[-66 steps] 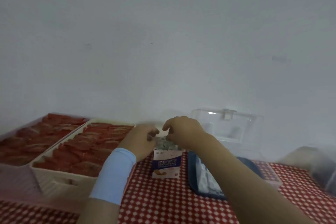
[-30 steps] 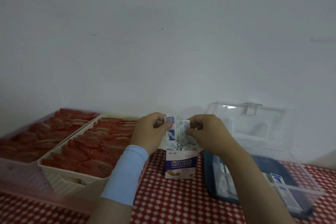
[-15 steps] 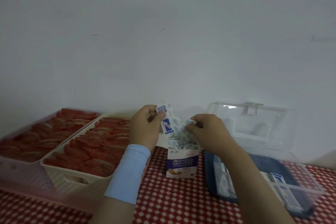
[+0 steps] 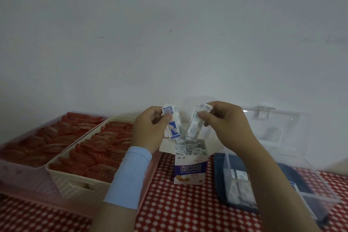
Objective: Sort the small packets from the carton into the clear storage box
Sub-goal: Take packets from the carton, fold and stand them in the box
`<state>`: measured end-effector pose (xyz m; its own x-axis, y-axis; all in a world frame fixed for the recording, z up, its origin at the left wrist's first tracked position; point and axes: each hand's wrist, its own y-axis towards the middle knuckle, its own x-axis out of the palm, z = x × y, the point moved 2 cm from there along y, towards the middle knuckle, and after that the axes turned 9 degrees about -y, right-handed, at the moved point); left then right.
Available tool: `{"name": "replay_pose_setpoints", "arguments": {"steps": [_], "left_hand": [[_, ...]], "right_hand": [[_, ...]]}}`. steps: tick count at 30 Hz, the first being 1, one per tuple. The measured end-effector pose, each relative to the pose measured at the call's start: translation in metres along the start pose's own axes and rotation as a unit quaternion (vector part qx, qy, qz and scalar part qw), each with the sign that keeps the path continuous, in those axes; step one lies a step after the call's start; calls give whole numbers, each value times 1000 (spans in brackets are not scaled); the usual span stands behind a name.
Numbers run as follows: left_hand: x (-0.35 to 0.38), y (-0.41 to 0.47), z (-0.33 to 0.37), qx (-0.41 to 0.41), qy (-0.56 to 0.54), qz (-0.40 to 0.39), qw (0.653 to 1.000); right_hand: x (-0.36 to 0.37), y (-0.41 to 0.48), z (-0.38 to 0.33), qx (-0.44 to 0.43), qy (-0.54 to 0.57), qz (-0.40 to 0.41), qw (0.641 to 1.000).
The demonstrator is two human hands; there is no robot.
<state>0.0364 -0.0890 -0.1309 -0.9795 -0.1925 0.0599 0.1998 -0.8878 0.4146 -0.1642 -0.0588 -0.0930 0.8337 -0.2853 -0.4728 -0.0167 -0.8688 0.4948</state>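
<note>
Red-and-white checked tabletop [image 4: 178, 211] against a pale wall carries an open white-and-purple cardboard carton [image 4: 189, 172] full of small white-and-blue packets, just left of the clear plastic storage box [image 4: 312, 171] with its lid raised. Above the carton, the left hand [image 4: 150, 132] has its grip pinching a few packets [image 4: 173, 125]. The right hand [image 4: 228, 124] pinches further packets [image 4: 195, 127] in its grip. A cream basket [image 4: 62, 178] of red sachets stands at the left.

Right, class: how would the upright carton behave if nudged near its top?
The carton probably tips easily: it stands upright on a narrow base, flaps open. It likely feels light and dents readily, being thin card holding small packets.
</note>
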Motion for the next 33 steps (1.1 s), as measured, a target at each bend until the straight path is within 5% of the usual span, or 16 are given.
{"name": "replay_pose_setpoints", "arguments": {"steps": [6, 11, 14, 20, 27, 33], "left_hand": [[14, -11, 4, -46, -56, -103, 992], [9, -7, 1, -29, -39, 2, 999], [10, -8, 1, -68, -74, -53, 994], [25, -21, 6, -234, -277, -168, 917], [25, -30, 10, -267, -391, -279, 835], [27, -32, 7, -258, -395, -282, 835]], "right_hand": [[13, -2, -1, -11, -10, -44, 999], [6, -2, -1, 20, 19, -40, 999], [8, -3, -1, 36, 55, -54, 996], [13, -7, -3, 50, 108, -86, 989], [17, -8, -13, 49, 180, -77, 979], [20, -10, -18, 18, 177, -109, 978]]}}
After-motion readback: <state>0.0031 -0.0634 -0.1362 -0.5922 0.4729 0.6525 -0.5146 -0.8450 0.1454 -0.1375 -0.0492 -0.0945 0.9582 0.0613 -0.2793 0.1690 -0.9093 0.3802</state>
